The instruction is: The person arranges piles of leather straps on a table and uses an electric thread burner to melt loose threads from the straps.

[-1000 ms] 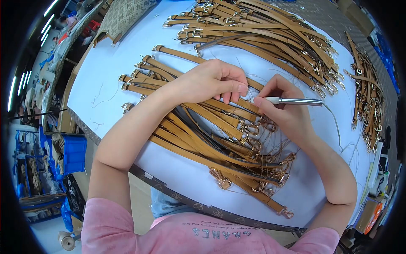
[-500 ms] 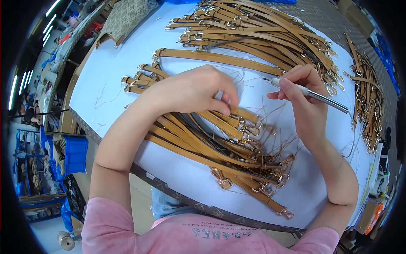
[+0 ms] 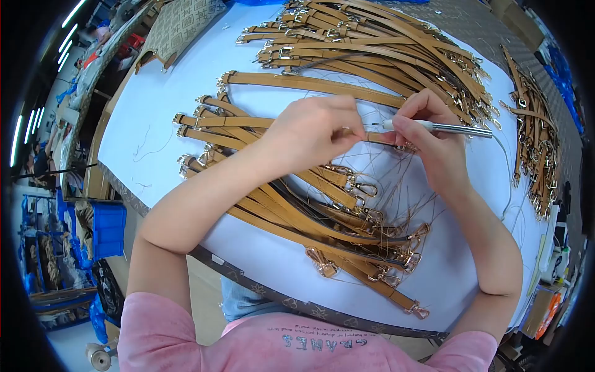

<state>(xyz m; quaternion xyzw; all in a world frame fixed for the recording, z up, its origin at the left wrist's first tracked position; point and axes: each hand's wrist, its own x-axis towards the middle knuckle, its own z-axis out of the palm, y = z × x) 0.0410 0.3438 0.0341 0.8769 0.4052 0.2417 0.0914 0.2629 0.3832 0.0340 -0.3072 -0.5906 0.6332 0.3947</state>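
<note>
My left hand pinches a tan strap near its clasp end, above the white table surface. My right hand is closed on a white and silver pen-like tool, its tip beside my left fingertips. Loose threads trail below the strap end. Under and in front of my left forearm lies a pile of tan straps with buckles on the left and metal clasps on the right. A single tan strap lies just beyond my hands.
A large pile of straps covers the far side of the table. Another bundle lies at the right edge. Patterned material rests at the far left. A blue crate stands left of the table.
One strap now lies farther out than a second ago. My left hand rose from the near pile with another strap, and my right hand moved the tool back in to meet it.
</note>
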